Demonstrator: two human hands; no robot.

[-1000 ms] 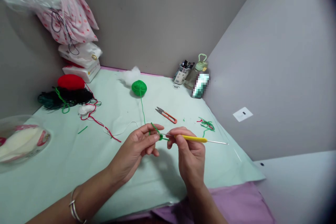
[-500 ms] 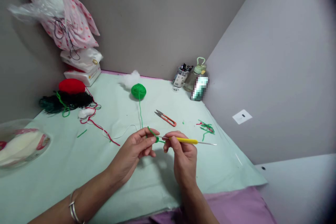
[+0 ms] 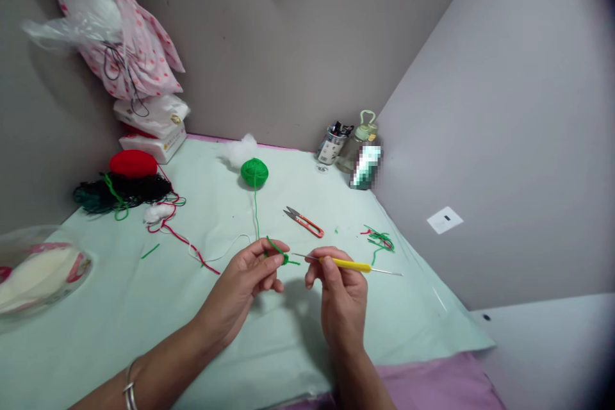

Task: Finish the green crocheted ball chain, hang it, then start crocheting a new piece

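Green yarn work [image 3: 286, 259], partly hidden, sits just below the frame's centre, pinched between thumb and fingers of the left hand [image 3: 245, 285]. To its right, the right hand [image 3: 343, 295] grips a yellow-handled hook [image 3: 353, 265], tip just beside the stitches; a green ball [image 3: 254, 173] lies left of centre.

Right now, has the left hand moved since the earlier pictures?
Yes: the left hand has shifted slightly left, judged against the unmoved scissors.
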